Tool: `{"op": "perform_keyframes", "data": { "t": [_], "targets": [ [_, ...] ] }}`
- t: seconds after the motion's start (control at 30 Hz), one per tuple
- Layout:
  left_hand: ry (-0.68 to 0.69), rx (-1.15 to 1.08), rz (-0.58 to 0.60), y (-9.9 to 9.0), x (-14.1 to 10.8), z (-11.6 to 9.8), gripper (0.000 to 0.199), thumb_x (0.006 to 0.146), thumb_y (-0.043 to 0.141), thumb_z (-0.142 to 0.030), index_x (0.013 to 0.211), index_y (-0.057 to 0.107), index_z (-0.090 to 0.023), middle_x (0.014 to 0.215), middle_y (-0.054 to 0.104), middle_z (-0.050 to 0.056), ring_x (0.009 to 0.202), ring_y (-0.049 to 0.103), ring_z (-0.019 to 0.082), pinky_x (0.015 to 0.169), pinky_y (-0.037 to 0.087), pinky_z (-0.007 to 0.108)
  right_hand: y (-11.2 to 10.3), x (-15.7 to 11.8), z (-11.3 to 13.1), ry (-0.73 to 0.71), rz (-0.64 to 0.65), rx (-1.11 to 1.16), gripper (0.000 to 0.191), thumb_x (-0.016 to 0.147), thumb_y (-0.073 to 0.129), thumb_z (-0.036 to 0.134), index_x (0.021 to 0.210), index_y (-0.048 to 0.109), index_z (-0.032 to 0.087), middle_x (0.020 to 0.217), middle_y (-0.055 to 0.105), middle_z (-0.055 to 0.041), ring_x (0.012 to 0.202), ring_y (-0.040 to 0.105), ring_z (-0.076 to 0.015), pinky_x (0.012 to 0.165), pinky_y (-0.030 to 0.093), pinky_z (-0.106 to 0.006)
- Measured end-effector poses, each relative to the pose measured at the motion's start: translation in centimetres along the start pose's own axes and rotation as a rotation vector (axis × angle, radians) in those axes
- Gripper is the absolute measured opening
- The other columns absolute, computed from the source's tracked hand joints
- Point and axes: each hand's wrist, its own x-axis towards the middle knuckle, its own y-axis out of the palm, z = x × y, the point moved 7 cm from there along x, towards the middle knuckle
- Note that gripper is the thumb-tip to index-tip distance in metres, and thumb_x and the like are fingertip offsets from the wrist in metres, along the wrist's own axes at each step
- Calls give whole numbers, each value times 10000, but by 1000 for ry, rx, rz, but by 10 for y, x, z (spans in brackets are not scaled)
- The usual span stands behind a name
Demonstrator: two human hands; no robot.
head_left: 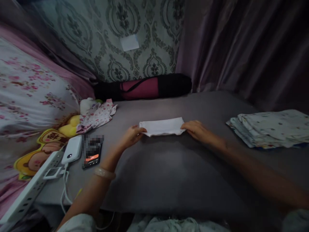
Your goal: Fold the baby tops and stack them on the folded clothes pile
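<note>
A white folded cloth [162, 126] stretches between my two hands over the grey bed surface. My left hand [133, 136] pinches its near left corner between thumb and fingers. At the near right corner, my right hand [196, 130] grips the cloth in the same way. The cloth forms a narrow strip with its long side facing me, and its near edge sags slightly. I cannot tell whether the strip is lifted off the surface or partly rests on it. A pale bangle [104, 173] circles my left wrist.
A stack of folded patterned cloths [272, 127] lies at the right. At the left are a phone [93, 151], a white power bank [72, 149], a power strip [31, 187], cables and plush toys [48, 145]. A black and maroon long bag [142, 87] lies against the wall.
</note>
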Motion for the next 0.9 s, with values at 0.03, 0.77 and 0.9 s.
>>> {"op": "perform_keyframes", "data": {
  "t": [0.03,0.77,0.9],
  "targets": [
    [20,3,8,13,-10,-1,286,888,430,-233,1101,620,-213,1068,697,52,979,642,172,1085,341,411,10,-11,5,-1,21,-13,365,924,365,155,1141,645,240,1144,658,-63,1083,575,-185,950,388,-352],
    [-435,323,-124,89,67,-31,495,983,256,-357,1393,457,-167,1471,426,133,1385,335,307,1121,251,536,91,74,40,288,112,-177,535,950,294,294,1452,399,144,1513,340,-117,1400,272,-280,1135,176,-500],
    [-423,355,-117,92,66,-25,507,981,239,-374,1407,448,-197,1475,426,111,1379,348,310,1118,259,533,89,70,39,293,100,-162,534,959,284,313,1457,393,155,1516,334,-113,1408,257,-272,1139,172,-488]
  ]
}}
